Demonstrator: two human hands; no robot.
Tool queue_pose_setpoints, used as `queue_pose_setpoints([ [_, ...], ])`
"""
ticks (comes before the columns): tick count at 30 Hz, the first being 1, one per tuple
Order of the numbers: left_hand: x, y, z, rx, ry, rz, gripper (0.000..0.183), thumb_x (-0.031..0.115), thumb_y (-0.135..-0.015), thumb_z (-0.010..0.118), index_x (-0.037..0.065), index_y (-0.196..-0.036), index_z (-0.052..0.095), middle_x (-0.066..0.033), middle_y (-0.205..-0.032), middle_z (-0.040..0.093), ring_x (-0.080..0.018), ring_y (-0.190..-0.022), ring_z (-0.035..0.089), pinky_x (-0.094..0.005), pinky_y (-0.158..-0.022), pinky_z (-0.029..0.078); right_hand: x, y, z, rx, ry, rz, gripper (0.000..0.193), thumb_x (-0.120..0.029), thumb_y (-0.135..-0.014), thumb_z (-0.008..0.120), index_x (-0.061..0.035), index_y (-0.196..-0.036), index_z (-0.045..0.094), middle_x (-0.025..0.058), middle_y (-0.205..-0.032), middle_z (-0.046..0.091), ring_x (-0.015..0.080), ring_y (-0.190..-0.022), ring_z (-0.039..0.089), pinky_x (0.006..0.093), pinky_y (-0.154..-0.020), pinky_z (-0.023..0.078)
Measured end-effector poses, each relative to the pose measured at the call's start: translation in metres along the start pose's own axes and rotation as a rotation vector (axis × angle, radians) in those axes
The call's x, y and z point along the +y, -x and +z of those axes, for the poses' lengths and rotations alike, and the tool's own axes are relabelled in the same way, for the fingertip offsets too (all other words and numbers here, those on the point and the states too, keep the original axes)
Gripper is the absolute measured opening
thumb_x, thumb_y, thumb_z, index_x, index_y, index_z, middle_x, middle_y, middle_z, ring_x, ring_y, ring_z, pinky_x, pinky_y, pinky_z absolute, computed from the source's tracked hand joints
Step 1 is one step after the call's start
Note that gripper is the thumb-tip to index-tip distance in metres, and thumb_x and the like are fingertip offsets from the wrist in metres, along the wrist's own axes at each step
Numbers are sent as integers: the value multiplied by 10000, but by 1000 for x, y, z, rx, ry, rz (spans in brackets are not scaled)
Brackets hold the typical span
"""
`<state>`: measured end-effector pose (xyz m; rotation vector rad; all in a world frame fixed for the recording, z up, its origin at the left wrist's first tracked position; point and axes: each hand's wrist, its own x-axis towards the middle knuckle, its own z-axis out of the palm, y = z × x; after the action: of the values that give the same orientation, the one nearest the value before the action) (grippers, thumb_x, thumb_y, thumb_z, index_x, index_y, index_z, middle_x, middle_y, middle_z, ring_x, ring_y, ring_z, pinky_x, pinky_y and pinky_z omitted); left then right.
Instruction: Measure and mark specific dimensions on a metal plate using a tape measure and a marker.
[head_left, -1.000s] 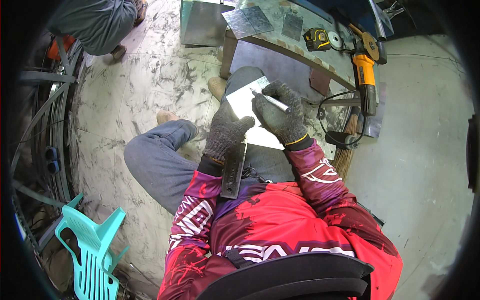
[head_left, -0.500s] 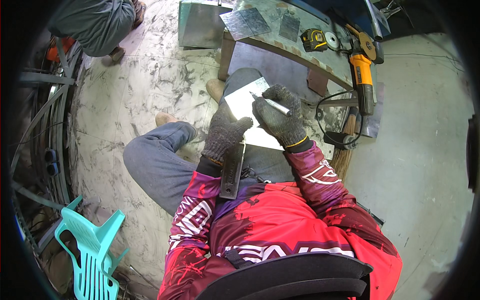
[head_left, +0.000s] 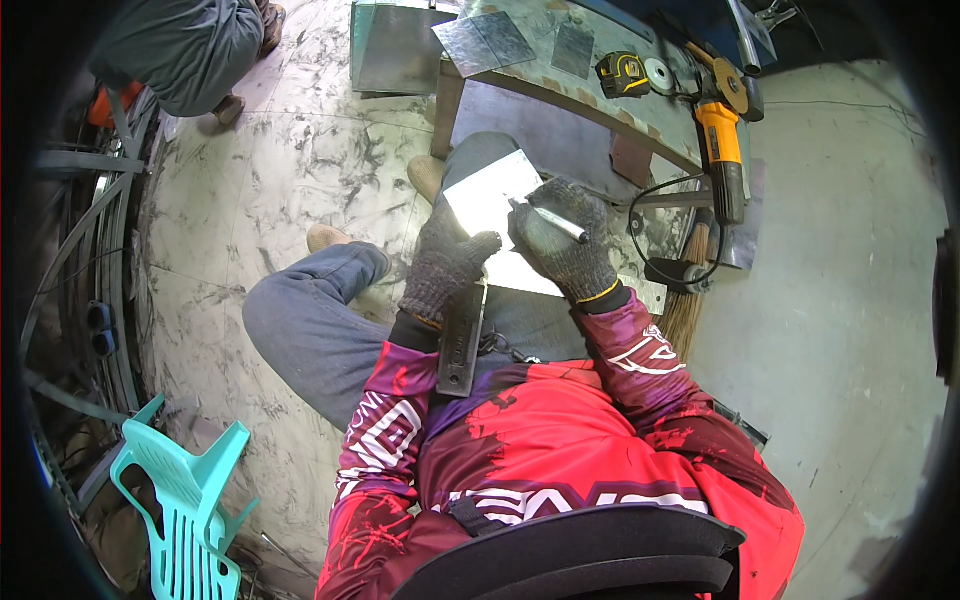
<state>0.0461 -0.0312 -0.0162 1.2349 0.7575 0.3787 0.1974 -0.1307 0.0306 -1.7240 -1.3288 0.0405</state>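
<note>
A bright, glossy sheet metal piece (head_left: 483,200) lies across my lap. My left hand (head_left: 442,262), in a dark grey knit glove, is closed on its left side, thumb on top. Under that same hand sits a dark flat bar (head_left: 459,350) with a hole at its near end, perhaps the handle of a square; its upper part is hidden. My right hand (head_left: 565,240), gloved alike, grips a silver marker pen (head_left: 560,224). The pen slants, its tip at or just above the sheet; glare hides whether they touch.
Ahead stands a metal-topped workbench (head_left: 540,70) carrying small metal plates (head_left: 484,44), a tape measure (head_left: 622,75) and a white disc (head_left: 658,74). A yellow angle grinder (head_left: 720,140) hangs at its right end, above a broom (head_left: 684,320). A turquoise plastic chair (head_left: 185,490) and another person (head_left: 185,50) are left.
My right hand has shifted slightly right and toward me, carrying the pen tip along the sheet. The left hand keeps its hold on the sheet and bar.
</note>
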Motion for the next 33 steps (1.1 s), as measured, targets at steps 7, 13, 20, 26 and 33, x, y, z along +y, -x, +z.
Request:
queue_pose_setpoints([
  [7, 0, 1, 1, 7, 30, 38, 580, 221, -758, 763, -8, -1246, 548, -100, -937, 672, -173, -750, 639, -325, -672, 539, 7, 6, -4, -45, 80, -21, 112, -60, -800, 734, -65, -804, 623, 78, -691, 568, 213, -598, 583, 346, -541, 460],
  [13, 22, 9, 7, 37, -66, 17, 345, 167, -823, 662, -35, -1100, 625, -18, -880, 643, -100, -760, 575, -280, -693, 491, 2, 4, -12, -16, 98, -135, 127, -56, -787, 740, -68, -743, 621, 75, -699, 577, 223, -593, 583, 348, -536, 462],
  [20, 22, 9, 8, 63, -65, 106, 363, 164, -810, 645, -48, -1104, 626, -22, -893, 647, -104, -782, 576, -284, -718, 490, 0, 6, -8, 34, -88, 26, 118, -48, -783, 738, -68, -768, 623, 75, -710, 577, 224, -599, 571, 353, -543, 457],
  [26, 19, 8, 11, 55, 47, 52, 403, 166, -799, 650, -66, -1128, 622, -45, -955, 655, -115, -824, 572, -281, -768, 491, 11, 12, -16, -74, 9, -91, 122, -43, -764, 750, -67, -791, 634, 82, -752, 588, 235, -621, 574, 359, -551, 457],
  [33, 18, 7, 6, 13, 5, 36, 453, 178, -805, 662, -76, -1175, 603, -71, -1025, 668, -129, -881, 594, -297, -798, 498, 10, 18, -20, -74, -51, -55, 175, -84, -780, 793, -72, -903, 669, 83, -817, 644, 212, -719, 641, 352, -632, 517],
])
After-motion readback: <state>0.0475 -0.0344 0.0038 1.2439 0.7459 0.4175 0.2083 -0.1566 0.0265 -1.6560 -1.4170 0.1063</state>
